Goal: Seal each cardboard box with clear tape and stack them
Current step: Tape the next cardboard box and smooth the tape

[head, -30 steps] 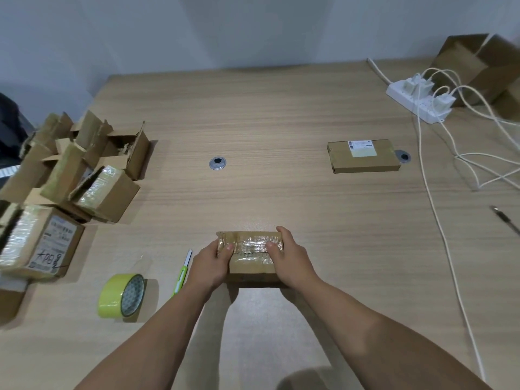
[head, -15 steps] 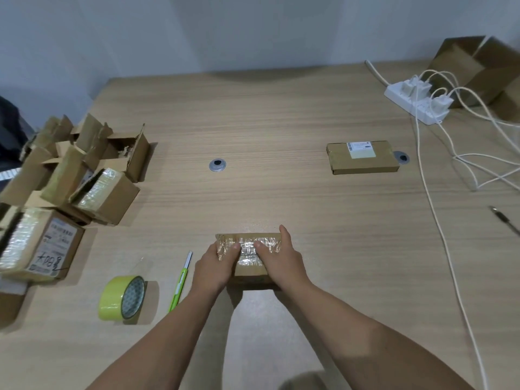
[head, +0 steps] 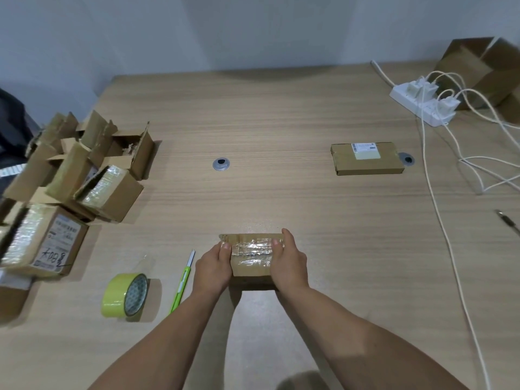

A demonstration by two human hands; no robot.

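Note:
A small cardboard box (head: 251, 266) with shiny clear tape across its top sits on the wooden table (head: 281, 198) near the front middle. My left hand (head: 213, 263) grips its left end, thumb on the tape. My right hand (head: 289, 263) grips its right end, thumb on top and fingers along the far side. A flat sealed box (head: 367, 159) with a white label lies far right. A roll of tape (head: 125, 295) with a yellow-green rim stands left of my hands.
A green-handled cutter (head: 183, 280) lies between the roll and my left hand. A heap of open and taped boxes (head: 64, 190) fills the left edge. A white power strip (head: 422, 106) with trailing cables and a large brown box (head: 484, 68) occupy the back right.
My thumbs slid inward along the tape on the box top, then back out toward its ends. The box stays in the same place.

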